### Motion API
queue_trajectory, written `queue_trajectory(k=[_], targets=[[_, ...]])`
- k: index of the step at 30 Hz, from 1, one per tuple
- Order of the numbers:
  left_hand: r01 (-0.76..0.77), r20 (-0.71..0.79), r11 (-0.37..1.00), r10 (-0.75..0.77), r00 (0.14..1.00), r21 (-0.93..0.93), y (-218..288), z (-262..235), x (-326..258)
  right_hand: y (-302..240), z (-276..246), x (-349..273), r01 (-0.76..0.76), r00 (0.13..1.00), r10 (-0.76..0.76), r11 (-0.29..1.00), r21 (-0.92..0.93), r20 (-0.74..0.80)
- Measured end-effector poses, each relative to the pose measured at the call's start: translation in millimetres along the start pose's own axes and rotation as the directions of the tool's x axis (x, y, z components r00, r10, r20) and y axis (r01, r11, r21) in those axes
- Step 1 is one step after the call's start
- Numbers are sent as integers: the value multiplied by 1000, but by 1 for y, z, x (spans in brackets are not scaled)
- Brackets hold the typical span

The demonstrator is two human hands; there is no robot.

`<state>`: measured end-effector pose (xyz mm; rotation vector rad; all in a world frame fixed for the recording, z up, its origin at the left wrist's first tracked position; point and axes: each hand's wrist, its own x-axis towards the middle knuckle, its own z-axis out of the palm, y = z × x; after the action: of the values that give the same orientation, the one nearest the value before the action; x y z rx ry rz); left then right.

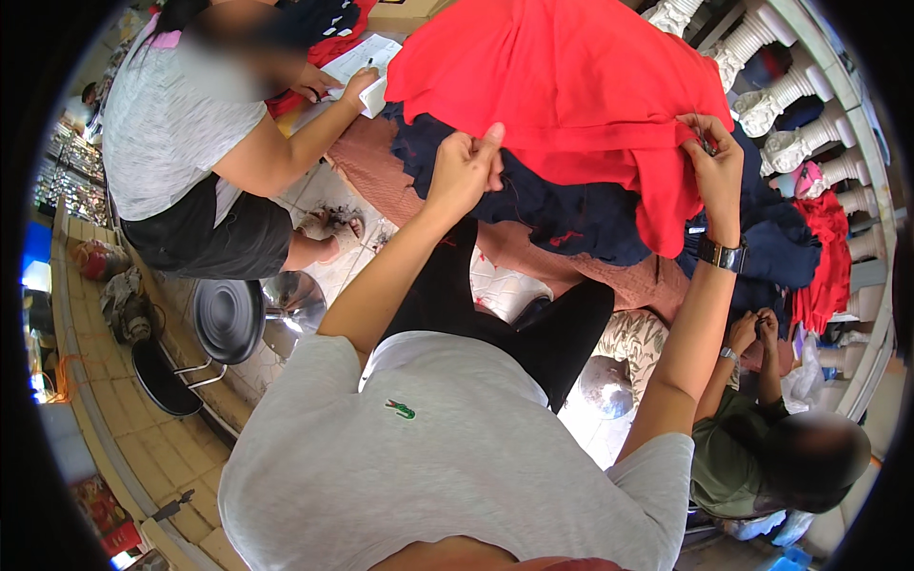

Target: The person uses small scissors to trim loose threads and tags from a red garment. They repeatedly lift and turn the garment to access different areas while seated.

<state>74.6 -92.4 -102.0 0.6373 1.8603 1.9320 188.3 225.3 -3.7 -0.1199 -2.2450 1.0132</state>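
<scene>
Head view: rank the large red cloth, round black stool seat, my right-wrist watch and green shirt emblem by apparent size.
1. Large red cloth
2. Round black stool seat
3. Right-wrist watch
4. Green shirt emblem

- Left hand (466, 175) curls near red cloth (562, 76).
- Right hand (714, 162) touches the red cloth's edge.
- Dark blue cloth (581, 214) lies beneath it.
- At left, a person (181, 143) holds a pen (369, 63) over paper (354, 59).

Black round-seated stool (228, 321) stood left, over white floor tiles (319, 186). White paper sheets (381, 49) lay far left, beside person in marled grey T-shirt (181, 133). White balusters (757, 40) lined right side; person in olive shirt (728, 462) was near right.
</scene>
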Motion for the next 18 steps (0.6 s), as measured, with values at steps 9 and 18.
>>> queue_trajectory(k=[9,18], targets=[[-83,-237,903,197,951,421,-8,-24,2,11,-9,-1,-82,997,82,995,62,2],[-758,262,479,740,620,442,71,36,-18,-41,-1,-18,22,990,-3,991,134,-139]])
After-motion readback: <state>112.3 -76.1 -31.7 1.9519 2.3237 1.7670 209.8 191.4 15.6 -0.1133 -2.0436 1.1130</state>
